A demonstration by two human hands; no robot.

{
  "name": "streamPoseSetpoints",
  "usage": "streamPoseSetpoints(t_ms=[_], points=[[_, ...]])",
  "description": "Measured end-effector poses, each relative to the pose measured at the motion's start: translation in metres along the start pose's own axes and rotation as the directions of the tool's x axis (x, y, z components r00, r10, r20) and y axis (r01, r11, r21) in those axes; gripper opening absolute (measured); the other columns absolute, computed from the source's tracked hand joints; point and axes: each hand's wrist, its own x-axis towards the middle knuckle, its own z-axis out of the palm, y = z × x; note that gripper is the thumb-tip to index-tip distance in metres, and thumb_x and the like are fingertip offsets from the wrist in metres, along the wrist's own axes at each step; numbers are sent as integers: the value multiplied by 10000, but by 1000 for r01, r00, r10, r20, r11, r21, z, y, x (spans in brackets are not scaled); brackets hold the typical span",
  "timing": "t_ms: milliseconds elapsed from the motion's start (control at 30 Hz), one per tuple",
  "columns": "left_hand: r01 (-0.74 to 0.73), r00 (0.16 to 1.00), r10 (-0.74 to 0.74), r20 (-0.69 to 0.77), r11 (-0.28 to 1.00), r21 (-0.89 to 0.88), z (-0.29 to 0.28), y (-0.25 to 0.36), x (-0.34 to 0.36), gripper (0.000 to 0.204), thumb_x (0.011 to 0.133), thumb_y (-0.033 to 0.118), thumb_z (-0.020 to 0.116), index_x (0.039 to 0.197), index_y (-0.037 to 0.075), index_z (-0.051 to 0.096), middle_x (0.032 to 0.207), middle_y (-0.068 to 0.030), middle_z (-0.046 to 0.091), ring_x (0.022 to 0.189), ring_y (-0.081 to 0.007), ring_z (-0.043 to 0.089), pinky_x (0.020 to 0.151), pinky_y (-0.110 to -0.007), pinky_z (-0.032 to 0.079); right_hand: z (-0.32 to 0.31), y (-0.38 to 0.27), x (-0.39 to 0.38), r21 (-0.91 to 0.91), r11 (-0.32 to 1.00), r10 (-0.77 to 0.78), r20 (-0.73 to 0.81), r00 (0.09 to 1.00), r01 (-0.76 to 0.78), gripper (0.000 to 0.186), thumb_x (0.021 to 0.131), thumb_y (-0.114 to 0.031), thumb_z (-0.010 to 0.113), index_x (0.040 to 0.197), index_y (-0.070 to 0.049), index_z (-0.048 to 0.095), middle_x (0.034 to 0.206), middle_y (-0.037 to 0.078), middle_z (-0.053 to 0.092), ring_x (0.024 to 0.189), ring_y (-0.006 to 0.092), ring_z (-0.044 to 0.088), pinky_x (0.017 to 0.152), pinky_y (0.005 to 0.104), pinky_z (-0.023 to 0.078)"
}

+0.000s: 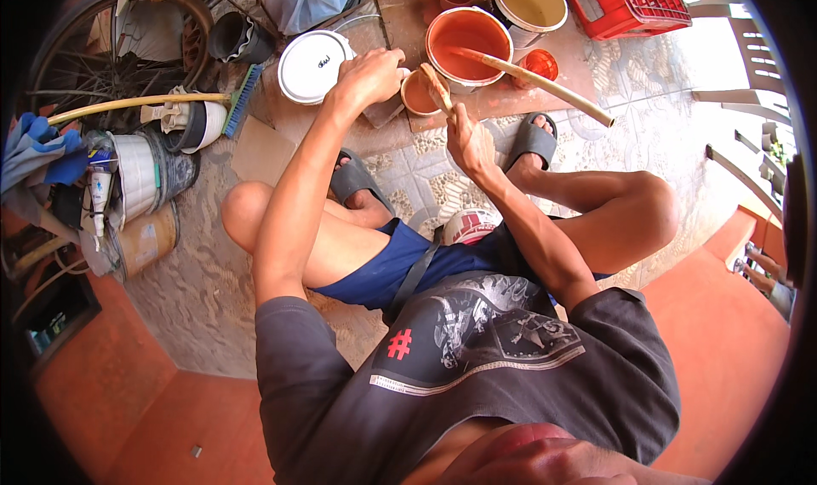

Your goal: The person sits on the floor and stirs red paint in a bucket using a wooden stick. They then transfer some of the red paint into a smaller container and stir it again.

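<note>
My right hand (pixel 471 141) is closed around a paintbrush (pixel 437 88) with a tan, wooden-looking body. It slants up and left across the rim of a small pot (pixel 414 100) holding orange-brown paint. To the pot's left, my left hand (pixel 371 76) has its fingers curled, the fingertips close to the pot's rim. Whatever those fingers may pinch is hidden. Behind the pot stands a larger bucket (pixel 444 25) of orange paint, with a long paint-stained stick (pixel 557 88) leaning out over its right side. Beside my left wrist is a bucket with a white lid (pixel 308 66).
Behind are a bucket of yellowish liquid (pixel 529 0), a small red container (pixel 538 66) and a red crate (pixel 625 4). Stacked pots (pixel 136 179), a broom (pixel 242 102) and a bicycle wheel (pixel 183 25) crowd the left. White chairs (pixel 749 55) stand at right.
</note>
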Motion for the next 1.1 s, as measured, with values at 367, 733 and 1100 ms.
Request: streamPoseSetpoints(t_ms=[367,733,1100], points=[[76,997,-77,14,994,81,-1,8,-10,383,1002,333,575,1308,106,624,1262,-171,675,1174,-373,641,962,-518,509,-7,4,0,-71,995,72,55,996,-68,188,970,-213,558,1089,-79,500,819,276,676,704,503,655,610,607,498],[72,997,-71,-16,994,80,-9,4,-16,359,992,324,597,1261,89,639,1193,-171,697,1148,-375,651,940,-512,515,-11,12,0,-102,991,105,133,986,-91,175,960,-219,580,1070,-96,523,794,258,687,721,480,663,614,593,503],[61,991,-54,-123,997,51,-10,-2,-22,336,980,330,612,1176,68,690,1181,-205,702,1112,-404,675,897,-517,534,-4,8,-2,-62,992,114,83,990,-109,160,963,-250,556,1041,-110,567,779,251,685,718,487,663,639,596,509]])
